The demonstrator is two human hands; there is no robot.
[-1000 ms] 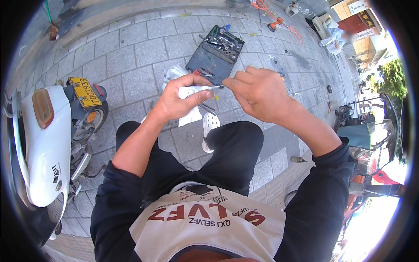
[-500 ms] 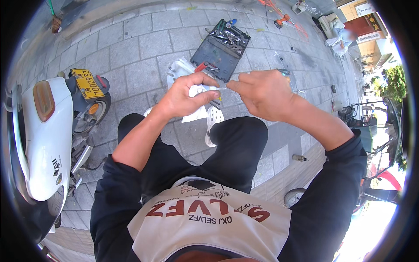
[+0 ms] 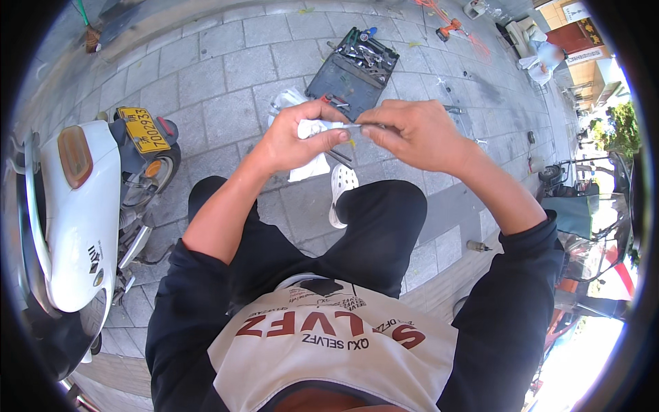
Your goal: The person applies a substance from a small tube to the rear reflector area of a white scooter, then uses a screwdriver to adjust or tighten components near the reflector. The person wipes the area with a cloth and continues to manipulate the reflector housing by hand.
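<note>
Both hands [image 3: 288,143] [image 3: 422,137] pinching a white object [image 3: 311,128], long axis crosswise, narrow end [image 3: 338,126] pointing right

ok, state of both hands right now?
Left hand: closed, holding a small, white, narrow-tipped object.
Right hand: closed, pinched near that tip; cannot tell what it grips, if anything.

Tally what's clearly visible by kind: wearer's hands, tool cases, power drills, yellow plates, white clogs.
Bare left hand and bare right hand: 2
Open dark plastic tool case: 1
Orange handheld power drill: 1
Yellow rectangular plate: 1
White perforated clog: 1
Total: 6
</note>
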